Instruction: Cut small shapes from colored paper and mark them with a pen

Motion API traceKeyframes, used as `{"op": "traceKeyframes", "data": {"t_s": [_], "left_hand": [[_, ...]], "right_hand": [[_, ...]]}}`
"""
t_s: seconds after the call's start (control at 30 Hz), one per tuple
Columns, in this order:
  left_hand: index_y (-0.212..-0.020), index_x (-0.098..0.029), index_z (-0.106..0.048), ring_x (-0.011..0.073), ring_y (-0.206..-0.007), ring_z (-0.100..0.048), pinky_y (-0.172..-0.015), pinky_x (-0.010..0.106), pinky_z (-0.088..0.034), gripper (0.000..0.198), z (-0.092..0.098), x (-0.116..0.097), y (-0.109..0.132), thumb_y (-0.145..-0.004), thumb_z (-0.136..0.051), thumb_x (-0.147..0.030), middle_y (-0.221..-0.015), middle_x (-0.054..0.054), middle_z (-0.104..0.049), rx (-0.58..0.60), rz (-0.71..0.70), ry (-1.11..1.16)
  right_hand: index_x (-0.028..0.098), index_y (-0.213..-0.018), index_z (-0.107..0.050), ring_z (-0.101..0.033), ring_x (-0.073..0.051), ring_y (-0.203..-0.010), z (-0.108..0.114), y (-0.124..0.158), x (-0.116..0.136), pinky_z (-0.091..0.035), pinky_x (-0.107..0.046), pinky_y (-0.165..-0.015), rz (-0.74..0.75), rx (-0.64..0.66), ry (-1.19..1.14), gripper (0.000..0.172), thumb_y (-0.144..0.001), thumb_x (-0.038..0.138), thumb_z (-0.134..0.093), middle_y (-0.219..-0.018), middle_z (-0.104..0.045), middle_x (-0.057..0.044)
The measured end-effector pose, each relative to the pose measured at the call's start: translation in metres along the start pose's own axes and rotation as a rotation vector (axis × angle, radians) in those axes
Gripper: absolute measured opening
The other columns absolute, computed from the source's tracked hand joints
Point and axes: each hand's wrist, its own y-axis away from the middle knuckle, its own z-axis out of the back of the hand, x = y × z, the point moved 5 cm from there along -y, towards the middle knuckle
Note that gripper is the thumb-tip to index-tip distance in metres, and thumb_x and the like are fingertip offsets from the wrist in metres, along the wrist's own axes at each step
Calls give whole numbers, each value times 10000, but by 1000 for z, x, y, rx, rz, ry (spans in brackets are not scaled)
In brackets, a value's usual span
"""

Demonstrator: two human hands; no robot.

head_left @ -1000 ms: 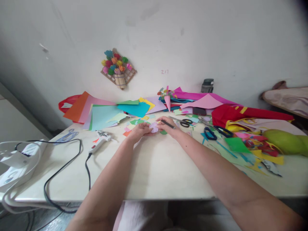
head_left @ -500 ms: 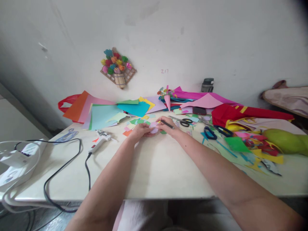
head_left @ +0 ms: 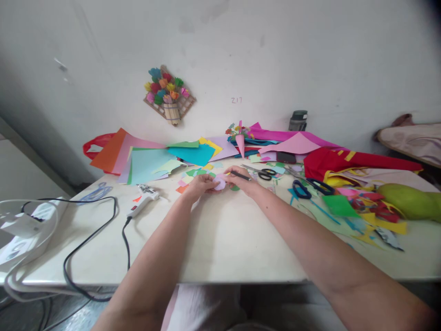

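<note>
Near the middle of the table, my left hand pinches a small lilac paper piece by its left side. Opposite it, my right hand has its fingers closed around a slim black pen, which shows some yellow near the fingertips. The right fingertips are close to the paper's right edge; whether they touch it I cannot tell. Small paper scraps in green, orange and yellow lie just behind and beside my hands. Black-handled scissors rest to the right of my right hand.
A glue gun with a black cord lies left, near a white power strip. Coloured sheets line the wall side. Blue-handled scissors, cut scraps and a green fruit-like object occupy the right. A paper cone bouquet stands at the back.
The lilac paper has turned or tilted slightly between my hands. Both hands keep nearly the same place, and the pen stays in my right hand.
</note>
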Motion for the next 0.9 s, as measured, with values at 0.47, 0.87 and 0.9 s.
{"op": "traceKeyframes", "data": {"t_s": [0.47, 0.87, 0.9], "left_hand": [[-751, -112, -588, 205, -622, -675, -599, 310, -557, 486, 1, 0, 5, -696, -602, -595, -625, 90, -670, 14, 113, 64], [-647, -130, -523, 184, -586, -671, -531, 245, -540, 407, -4, 3, 7, -537, -805, -403, -644, 99, -686, 21, 166, -148], [-645, -132, -518, 180, -582, -669, -526, 241, -538, 405, -4, 3, 7, -537, -807, -395, -643, 97, -687, 19, 171, -148]], "right_hand": [[180, -736, -557, -471, -71, -430, -4, 2, 1, -403, -188, -418, -33, -3, 7, 200, -553, 162, -636, -508, -517, 69], [176, -730, -548, -463, -72, -429, -4, 2, 3, -417, -198, -434, -13, -13, -1, 212, -539, 180, -640, -489, -478, 82], [175, -733, -550, -464, -70, -428, -4, 2, 3, -419, -197, -434, -15, -15, -1, 216, -537, 181, -641, -492, -483, 82]]}}
